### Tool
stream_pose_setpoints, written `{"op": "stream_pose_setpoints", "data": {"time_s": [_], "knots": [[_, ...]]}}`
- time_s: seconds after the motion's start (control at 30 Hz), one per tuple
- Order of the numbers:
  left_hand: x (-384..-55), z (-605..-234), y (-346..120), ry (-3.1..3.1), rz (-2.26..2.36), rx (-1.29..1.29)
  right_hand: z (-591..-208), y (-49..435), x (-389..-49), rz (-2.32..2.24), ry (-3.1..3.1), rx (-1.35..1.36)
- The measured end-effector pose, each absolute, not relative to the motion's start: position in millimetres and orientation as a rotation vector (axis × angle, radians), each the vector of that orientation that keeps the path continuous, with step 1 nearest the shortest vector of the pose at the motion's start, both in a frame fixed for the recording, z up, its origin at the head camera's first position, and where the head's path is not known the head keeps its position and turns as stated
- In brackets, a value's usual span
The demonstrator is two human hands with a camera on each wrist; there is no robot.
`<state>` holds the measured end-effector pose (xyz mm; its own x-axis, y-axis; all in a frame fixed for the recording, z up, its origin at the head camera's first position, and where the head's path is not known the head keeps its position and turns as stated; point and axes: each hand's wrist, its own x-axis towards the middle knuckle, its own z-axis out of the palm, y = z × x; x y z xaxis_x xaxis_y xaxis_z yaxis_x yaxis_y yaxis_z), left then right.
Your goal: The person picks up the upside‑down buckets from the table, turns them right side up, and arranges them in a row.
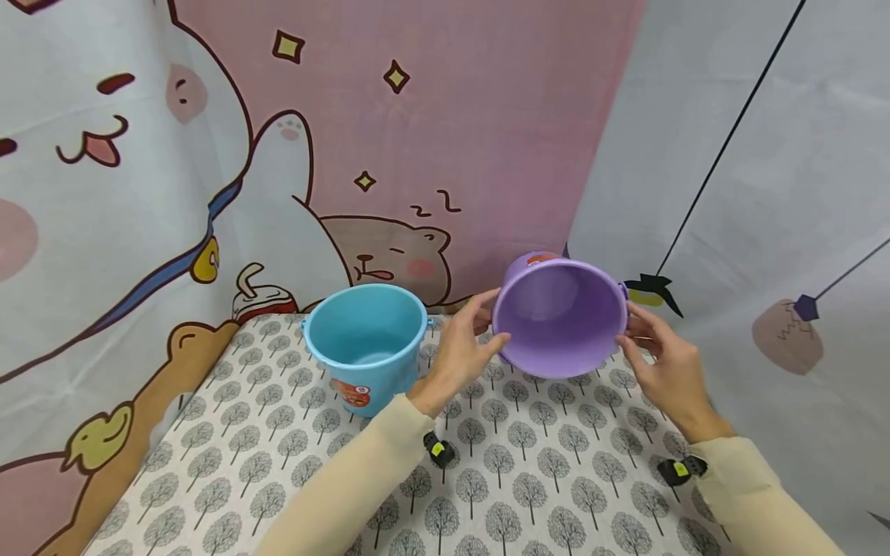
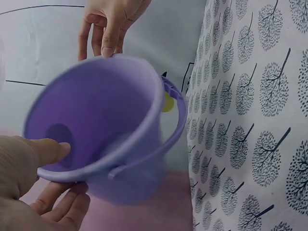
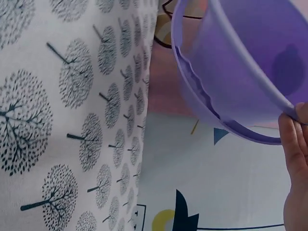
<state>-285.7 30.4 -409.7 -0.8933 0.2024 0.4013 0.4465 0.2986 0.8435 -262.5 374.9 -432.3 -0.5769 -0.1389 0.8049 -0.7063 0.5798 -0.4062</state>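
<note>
A purple bucket (image 1: pixel 559 324) is tipped so that its open mouth faces me, above the back right of the table. On its left rim my left hand (image 1: pixel 459 347) grips with the thumb at the inside and the fingers outside. My right hand (image 1: pixel 664 367) pinches the opposite rim. In the left wrist view the bucket's purple handle (image 2: pixel 179 120) hangs down along its side. A light blue bucket (image 1: pixel 368 347) with a red sticker stands upright to the left, just beyond my left hand.
The table carries a white cloth (image 1: pixel 501 479) printed with grey trees. Behind it hangs a pink and white cartoon curtain (image 1: pixel 487 139), close to the table's back edge. Both wrists wear small dark cameras with yellow marks.
</note>
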Motion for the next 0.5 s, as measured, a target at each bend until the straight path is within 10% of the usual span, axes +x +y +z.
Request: {"op": "stream_pose_setpoints", "data": {"time_s": [0.5], "knots": [[-279, -396, 24, -2.433, -1.496, -0.696, -425, 372, -252, 1.292, -2.213, 0.502]]}}
